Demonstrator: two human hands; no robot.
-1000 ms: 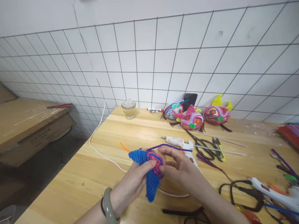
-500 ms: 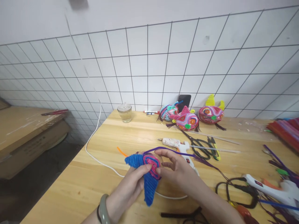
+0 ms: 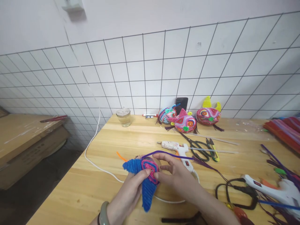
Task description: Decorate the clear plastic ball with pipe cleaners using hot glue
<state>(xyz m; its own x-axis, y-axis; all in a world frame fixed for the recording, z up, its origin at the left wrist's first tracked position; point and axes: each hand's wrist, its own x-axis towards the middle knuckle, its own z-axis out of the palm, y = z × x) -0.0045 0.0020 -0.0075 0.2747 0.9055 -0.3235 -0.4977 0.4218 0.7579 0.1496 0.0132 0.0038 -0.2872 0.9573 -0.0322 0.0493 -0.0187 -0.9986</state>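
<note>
My left hand [image 3: 132, 187] is closed on a pipe-cleaner craft piece [image 3: 148, 193], its thumb pressed on the pink and blue coiled middle. Two fuzzy blue pointed parts stick out from the coil, one to the left and one downward. My right hand [image 3: 175, 175] grips the coil's right edge, thumb tip against it, with its other fingers curled behind. From the top of the coil a purple pipe cleaner [image 3: 161, 152] arches to the right over the right index finger. What lies behind the coil is mostly hidden by my fingers.
Beyond my hands lie a white glue gun [image 3: 172, 145], black scissors [image 3: 199, 148] and a yellow cutter [image 3: 214, 150]. Several colourful stuffed figures [image 3: 185, 122] and a phone [image 3: 182, 103] are by the tiled wall. A glass cup [image 3: 123, 118] stands left; another glue gun [image 3: 262, 187] lies right.
The view has shifted slightly, so the table things sit a little further left and lower. Both hands keep nearly the same hold on the craft piece.
</note>
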